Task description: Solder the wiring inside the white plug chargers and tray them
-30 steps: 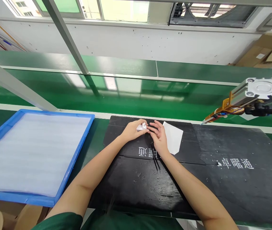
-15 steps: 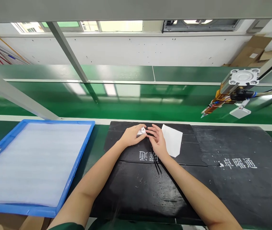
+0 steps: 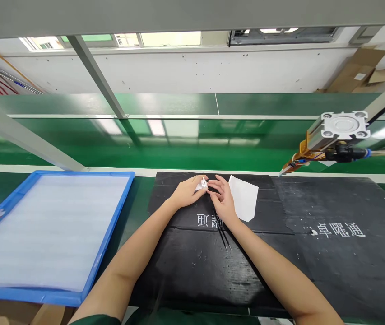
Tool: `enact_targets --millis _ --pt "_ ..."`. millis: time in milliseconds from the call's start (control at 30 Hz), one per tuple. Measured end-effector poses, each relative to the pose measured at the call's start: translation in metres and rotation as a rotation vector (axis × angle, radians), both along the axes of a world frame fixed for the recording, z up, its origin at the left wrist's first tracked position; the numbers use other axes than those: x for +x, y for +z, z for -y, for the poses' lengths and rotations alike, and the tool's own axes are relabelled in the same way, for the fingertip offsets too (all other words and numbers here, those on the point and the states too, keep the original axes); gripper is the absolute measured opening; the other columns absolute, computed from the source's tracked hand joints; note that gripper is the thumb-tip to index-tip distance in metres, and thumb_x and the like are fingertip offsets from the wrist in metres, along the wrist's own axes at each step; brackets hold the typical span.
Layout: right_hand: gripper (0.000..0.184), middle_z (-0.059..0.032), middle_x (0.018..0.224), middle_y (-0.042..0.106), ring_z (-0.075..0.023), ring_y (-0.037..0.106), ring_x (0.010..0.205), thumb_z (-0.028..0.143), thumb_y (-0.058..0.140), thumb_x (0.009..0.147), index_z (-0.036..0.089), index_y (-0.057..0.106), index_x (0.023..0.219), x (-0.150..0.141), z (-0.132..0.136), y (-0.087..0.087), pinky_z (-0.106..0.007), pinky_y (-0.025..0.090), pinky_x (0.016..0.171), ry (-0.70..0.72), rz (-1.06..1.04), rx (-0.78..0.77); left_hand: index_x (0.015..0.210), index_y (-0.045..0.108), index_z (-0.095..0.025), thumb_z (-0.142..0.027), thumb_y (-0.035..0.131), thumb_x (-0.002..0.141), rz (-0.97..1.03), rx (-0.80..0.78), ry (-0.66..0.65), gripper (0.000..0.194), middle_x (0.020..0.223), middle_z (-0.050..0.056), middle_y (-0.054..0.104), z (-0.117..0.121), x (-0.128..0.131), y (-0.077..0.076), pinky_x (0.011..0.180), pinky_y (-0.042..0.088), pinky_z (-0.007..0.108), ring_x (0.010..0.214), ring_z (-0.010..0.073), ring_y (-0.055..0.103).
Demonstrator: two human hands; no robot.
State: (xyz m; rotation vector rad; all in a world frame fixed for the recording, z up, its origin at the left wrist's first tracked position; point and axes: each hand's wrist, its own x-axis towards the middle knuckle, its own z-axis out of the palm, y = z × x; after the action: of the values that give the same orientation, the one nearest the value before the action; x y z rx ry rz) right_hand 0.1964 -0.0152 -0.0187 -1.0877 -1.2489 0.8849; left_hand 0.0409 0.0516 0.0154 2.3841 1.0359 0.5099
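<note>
My left hand (image 3: 188, 192) is closed around a small white part (image 3: 203, 184), pinched between thumb and fingers. My right hand (image 3: 223, 196) is just to the right, its fingers apart and stretched toward the part; whether a fingertip touches it I cannot tell. Under the right palm and wrist, dark tweezers (image 3: 224, 237) lie on the black mat (image 3: 195, 271) with their tips toward me. A white sheet of paper (image 3: 245, 198) lies flat beside the right hand.
On the left lies a blue-framed tray (image 3: 129, 189) with a white lining. A pneumatic cylinder with a pointed tip (image 3: 327, 135) hangs over the right side. A second black mat (image 3: 348, 271) carries white lettering. Cardboard boxes (image 3: 358, 72) are at the back right.
The hanging cylinder appears lower and its tip further left. The white part has turned slightly and shifted a little right in my left hand. Both hands stay nearly in place.
</note>
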Motion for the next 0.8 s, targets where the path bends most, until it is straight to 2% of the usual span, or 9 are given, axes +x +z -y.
enact_targets --millis 167,267,333,400,467,533,600,700,800 --pt "0.057 -0.0085 0.12 0.058 -0.0204 0.059 0.116 0.012 0.048 0.081 0.03 0.036 0.134 -0.001 0.001 -0.001 -0.036 0.06 0.082 -0.026 0.066 0.004 0.133 0.043 -0.02 -0.038 0.049 0.091 -0.104 0.067 0.013 0.047 0.133 0.01 0.056 0.003 0.003 0.001 0.094 0.05 0.037 0.117 0.0247 0.058" --pt "0.059 -0.0082 0.119 0.059 -0.0204 0.06 0.114 0.01 0.047 0.08 0.029 0.036 0.135 0.0 0.0 -0.002 -0.042 0.055 0.093 -0.031 0.104 0.04 0.133 0.043 -0.021 -0.036 0.054 0.088 -0.075 0.059 0.007 0.049 0.134 0.009 0.055 0.002 0.002 -0.003 0.096 0.049 0.038 0.119 0.025 0.056" --pt "0.058 -0.0081 0.119 0.059 -0.0199 0.061 0.111 0.01 0.047 0.081 0.028 0.037 0.135 0.0 -0.001 -0.002 -0.047 0.049 0.102 -0.046 0.128 0.076 0.129 0.045 -0.021 -0.035 0.055 0.087 0.042 -0.001 0.05 0.045 0.129 0.009 0.058 0.0 0.003 -0.009 0.097 0.047 0.038 0.115 0.0239 0.058" --pt "0.056 -0.0088 0.119 0.059 -0.0204 0.061 0.109 0.012 0.048 0.082 0.027 0.037 0.135 0.001 -0.002 -0.003 -0.048 0.048 0.101 -0.067 0.151 0.098 0.125 0.047 -0.02 -0.036 0.057 0.085 0.25 -0.151 0.15 0.044 0.117 0.008 0.062 -0.003 0.004 -0.014 0.093 0.049 0.036 0.103 0.022 0.062" --pt "0.053 -0.0093 0.117 0.06 -0.0208 0.062 0.104 0.014 0.049 0.084 0.027 0.039 0.134 0.002 -0.003 -0.003 -0.046 0.052 0.093 -0.099 0.174 0.113 0.121 0.049 -0.019 -0.04 0.059 0.084 0.536 -0.387 0.288 0.045 0.103 0.006 0.064 -0.007 0.007 -0.016 0.081 0.051 0.031 0.09 0.0192 0.064" --pt "0.051 -0.0095 0.116 0.06 -0.0203 0.061 0.099 0.014 0.049 0.084 0.027 0.041 0.133 0.003 -0.003 -0.003 -0.042 0.054 0.085 -0.142 0.202 0.127 0.117 0.051 -0.019 -0.044 0.059 0.084 0.83 -0.652 0.398 0.043 0.095 0.004 0.064 -0.011 0.009 -0.014 0.069 0.051 0.027 0.08 0.0168 0.063" --pt "0.051 -0.0095 0.116 0.059 -0.0186 0.061 0.091 0.014 0.049 0.084 0.027 0.042 0.132 0.004 -0.004 -0.004 -0.038 0.055 0.077 -0.17 0.218 0.131 0.114 0.054 -0.019 -0.046 0.057 0.086 1.048 -0.88 0.455 0.039 0.09 0.004 0.063 -0.014 0.009 -0.008 0.061 0.049 0.025 0.071 0.015 0.061" --pt "0.05 -0.0085 0.114 0.059 -0.0154 0.06 0.08 0.014 0.048 0.085 0.027 0.042 0.132 0.003 -0.004 -0.004 -0.034 0.054 0.069 -0.156 0.231 0.129 0.109 0.059 -0.018 -0.042 0.052 0.09 1.206 -1.084 0.465 0.031 0.084 0.004 0.063 -0.015 0.007 0.001 0.055 0.046 0.024 0.063 0.0128 0.058" --pt "0.048 -0.0073 0.112 0.059 -0.0144 0.06 0.077 0.014 0.048 0.086 0.028 0.043 0.132 0.001 -0.003 -0.004 -0.033 0.053 0.068 -0.123 0.269 0.158 0.104 0.061 -0.017 -0.039 0.048 0.093 1.267 -1.153 0.445 0.028 0.082 0.004 0.064 -0.016 0.005 0.004 0.052 0.044 0.023 0.061 0.0116 0.056"
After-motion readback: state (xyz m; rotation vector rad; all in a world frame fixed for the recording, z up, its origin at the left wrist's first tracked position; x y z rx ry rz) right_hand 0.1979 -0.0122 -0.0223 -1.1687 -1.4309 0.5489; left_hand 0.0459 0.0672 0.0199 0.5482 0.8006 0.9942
